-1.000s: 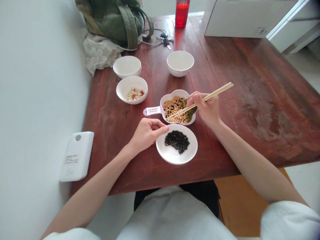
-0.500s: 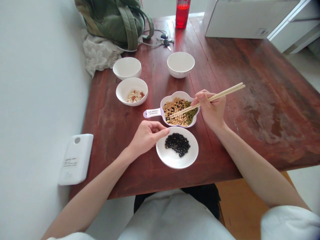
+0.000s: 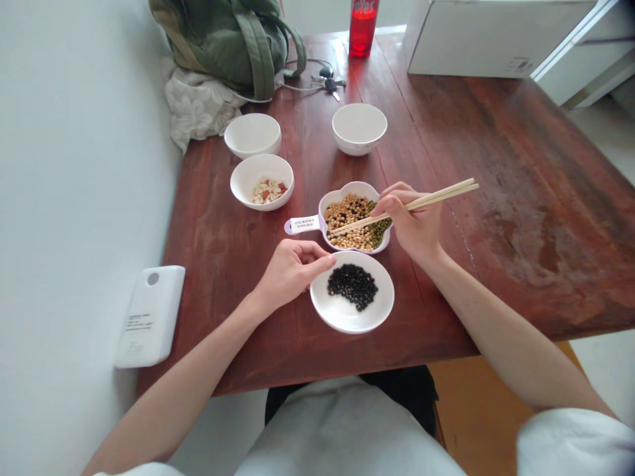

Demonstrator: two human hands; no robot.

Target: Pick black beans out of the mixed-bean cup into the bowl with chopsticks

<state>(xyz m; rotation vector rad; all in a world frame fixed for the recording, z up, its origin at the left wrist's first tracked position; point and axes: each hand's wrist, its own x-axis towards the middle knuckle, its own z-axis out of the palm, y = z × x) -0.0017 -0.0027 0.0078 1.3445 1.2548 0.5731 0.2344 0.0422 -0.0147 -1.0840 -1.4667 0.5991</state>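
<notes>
My right hand (image 3: 414, 221) is closed around a pair of wooden chopsticks (image 3: 441, 195). Their tips reach into a flower-shaped dish (image 3: 302, 225) with a purple rim and a labelled handle. In that dish lie soybeans (image 3: 347, 211) with some black beans among them, and green beans (image 3: 381, 228) at the right side, partly hidden by my fingers. Nearer to me stands a white bowl (image 3: 342, 320) with a heap of black beans (image 3: 353, 285). My left hand (image 3: 297, 271) pinches this bowl's upper left rim between thumb and fingers. Whether the tips grip a bean is too small to tell.
A white bowl (image 3: 243, 188) with pale and reddish-brown pieces stands left, in front of another white bowl (image 3: 252, 135). A third bowl (image 3: 359, 129) is behind the dish. Farther back are keys (image 3: 330, 84), a green bag (image 3: 223, 46), a red bottle (image 3: 362, 30) and a white box (image 3: 496, 39).
My right hand has shifted slightly left and down, and the chopstick tips have moved a little left within the dish. My left hand and the bowl have stayed in place.
</notes>
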